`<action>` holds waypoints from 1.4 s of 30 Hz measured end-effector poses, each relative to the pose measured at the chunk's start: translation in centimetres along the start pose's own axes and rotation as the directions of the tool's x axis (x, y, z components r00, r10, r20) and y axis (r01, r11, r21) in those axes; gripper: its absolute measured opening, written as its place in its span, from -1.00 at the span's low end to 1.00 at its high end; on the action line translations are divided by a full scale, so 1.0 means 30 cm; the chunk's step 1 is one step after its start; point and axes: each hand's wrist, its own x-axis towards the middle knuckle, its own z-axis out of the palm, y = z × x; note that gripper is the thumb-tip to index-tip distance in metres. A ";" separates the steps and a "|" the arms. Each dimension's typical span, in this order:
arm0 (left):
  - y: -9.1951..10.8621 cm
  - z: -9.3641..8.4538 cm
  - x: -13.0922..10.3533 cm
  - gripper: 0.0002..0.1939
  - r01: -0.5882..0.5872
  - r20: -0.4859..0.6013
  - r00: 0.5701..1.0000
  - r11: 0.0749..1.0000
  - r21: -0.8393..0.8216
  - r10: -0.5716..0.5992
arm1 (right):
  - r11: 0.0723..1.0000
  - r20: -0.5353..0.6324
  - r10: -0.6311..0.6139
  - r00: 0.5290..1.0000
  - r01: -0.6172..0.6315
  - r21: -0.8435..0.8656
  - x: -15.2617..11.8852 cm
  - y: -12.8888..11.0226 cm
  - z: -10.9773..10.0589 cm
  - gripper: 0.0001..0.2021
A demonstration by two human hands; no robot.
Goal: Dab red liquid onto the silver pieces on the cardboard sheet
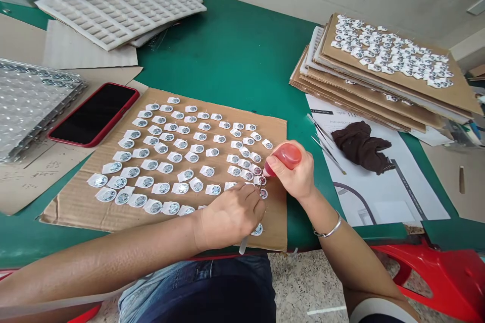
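A brown cardboard sheet bears many small round silvery pieces on white tabs, set in loose rows. Over its right part my left hand is closed round a thin tool, whose pale end sticks out below the palm; the tool's tip is hidden or too small to tell. My right hand grips a small red squeeze bottle, tilted with its nozzle down to the left, close over a round piece near the sheet's right edge. Both hands are close together, with a narrow gap between them.
A red-cased phone lies at the left beside a clear tray. White foam trays are at the back left. Stacked cardboard sheets stand back right, near tweezers and a dark cloth on printed paper.
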 end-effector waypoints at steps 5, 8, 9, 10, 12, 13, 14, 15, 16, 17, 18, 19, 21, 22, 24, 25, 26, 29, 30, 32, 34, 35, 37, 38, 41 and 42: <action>-0.003 -0.009 0.002 -0.83 0.003 0.014 1.000 1.000 -0.019 -0.003 | 0.997 -0.042 -0.067 0.997 0.066 -0.024 0.000 0.004 -0.002 -0.73; -0.005 -0.012 0.005 -0.81 0.012 -0.007 1.000 0.999 -0.032 -0.012 | 0.995 -0.049 -0.096 0.994 0.095 -0.029 0.001 0.007 -0.003 -0.74; -0.005 -0.013 0.005 -0.81 0.014 -0.012 1.000 0.999 -0.034 -0.015 | 0.994 -0.048 -0.102 0.994 0.100 -0.031 0.001 0.008 -0.004 -0.75; -0.006 -0.013 0.006 -0.80 0.016 -0.015 1.000 0.999 -0.035 -0.016 | 0.994 -0.049 -0.108 0.993 0.106 -0.034 0.001 0.009 -0.004 -0.75; -0.006 -0.014 0.007 -0.80 0.017 -0.016 1.000 0.999 -0.033 -0.017 | 0.993 -0.046 -0.117 0.992 0.115 -0.039 0.001 0.010 -0.006 -0.77; -0.006 -0.014 0.007 -0.80 0.018 -0.017 1.000 0.999 -0.032 -0.019 | 0.992 -0.047 -0.123 0.991 0.121 -0.039 0.001 0.011 -0.007 -0.77; -0.007 -0.014 0.008 -0.80 0.019 -0.018 1.000 0.999 -0.029 -0.020 | 0.991 -0.048 -0.128 0.991 0.126 -0.038 0.002 0.011 -0.007 -0.78; -0.007 -0.015 0.008 -0.81 0.020 -0.018 1.000 0.999 -0.027 -0.021 | 0.991 -0.049 -0.133 0.990 0.131 -0.036 0.002 0.011 -0.008 -0.79; -0.008 -0.015 0.008 -0.81 0.020 -0.020 1.000 0.999 -0.026 -0.020 | 0.990 -0.050 -0.138 0.989 0.137 -0.037 0.002 0.010 -0.008 -0.79; -0.008 -0.016 0.008 -0.81 0.018 -0.022 1.000 0.999 -0.026 -0.019 | 0.989 -0.053 -0.147 0.988 0.145 -0.041 0.003 0.010 -0.009 -0.80; -0.009 -0.016 0.009 -0.81 0.018 -0.022 1.000 0.999 -0.028 -0.018 | 0.987 -0.057 -0.157 0.986 0.155 -0.045 0.003 0.010 -0.010 -0.80; -0.009 -0.016 0.009 -0.81 0.017 -0.020 1.000 0.999 -0.029 -0.017 | 0.986 -0.055 -0.165 0.985 0.162 -0.048 0.003 0.009 -0.011 -0.80; -0.009 -0.016 0.010 -0.81 0.015 -0.014 1.000 0.999 -0.037 -0.015 | 0.984 -0.044 -0.176 0.983 0.174 -0.048 0.003 0.009 -0.014 -0.81; -0.009 -0.016 0.011 -0.81 0.015 -0.009 1.000 0.999 -0.041 -0.015 | 0.983 -0.035 -0.177 0.984 0.175 -0.047 0.002 0.010 -0.016 -0.81; -0.009 -0.015 0.012 -0.82 0.014 0.005 1.000 0.999 -0.049 -0.014 | 0.983 -0.013 -0.178 0.984 0.178 -0.049 0.000 0.012 -0.019 -0.80; -0.008 -0.014 0.012 -0.82 0.014 0.012 1.000 0.998 -0.054 -0.013 | 0.982 0.000 -0.183 0.983 0.183 -0.047 -0.001 0.014 -0.020 -0.79; -0.008 -0.014 0.012 -0.83 0.018 0.019 1.000 0.998 -0.060 -0.017 | 0.980 0.015 -0.192 0.981 0.193 -0.041 -0.003 0.017 -0.021 -0.79; -0.013 -0.019 0.012 -0.85 0.066 0.037 0.997 0.992 -0.103 -0.062 | 0.974 0.048 -0.224 0.973 0.225 -0.009 -0.004 0.022 -0.016 -0.77; -0.018 -0.025 0.013 -0.86 0.093 0.052 0.995 0.987 -0.133 -0.086 | 0.974 0.057 -0.224 0.973 0.225 -0.002 -0.003 0.022 -0.014 -0.76; -0.034 -0.040 0.020 -0.85 0.157 0.091 0.986 0.964 -0.214 -0.141 | 0.980 0.072 -0.195 0.978 0.196 -0.008 0.003 0.014 -0.015 -0.75; -0.058 -0.060 0.034 -0.84 0.221 0.127 0.974 0.923 -0.316 -0.190 | 0.987 0.092 -0.157 0.983 0.161 -0.029 0.010 -0.004 -0.031 -0.74; -0.072 -0.070 0.043 -0.83 0.247 0.137 0.968 0.894 -0.373 -0.210 | 0.988 0.089 -0.145 0.985 0.148 -0.037 0.011 -0.017 -0.046 -0.73; -0.098 -0.086 0.064 -0.81 0.287 0.159 0.958 0.834 -0.471 -0.239 | 0.992 0.062 -0.122 0.991 0.124 -0.027 0.004 -0.043 -0.086 -0.73; -0.110 -0.092 0.074 -0.81 0.303 0.174 0.953 0.807 -0.507 -0.248 | 0.994 0.038 -0.105 0.994 0.105 0.002 -0.006 -0.055 -0.107 -0.74; -0.135 -0.098 0.092 -0.81 0.371 0.231 0.928 0.752 -0.545 -0.291 | 0.991 -0.062 -0.029 0.998 0.037 0.129 -0.063 -0.066 -0.153 -0.73; -0.140 -0.096 0.094 -0.82 0.396 0.247 0.918 0.734 -0.552 -0.309 | 0.990 -0.125 -0.016 0.992 0.033 0.137 -0.089 -0.059 -0.156 -0.71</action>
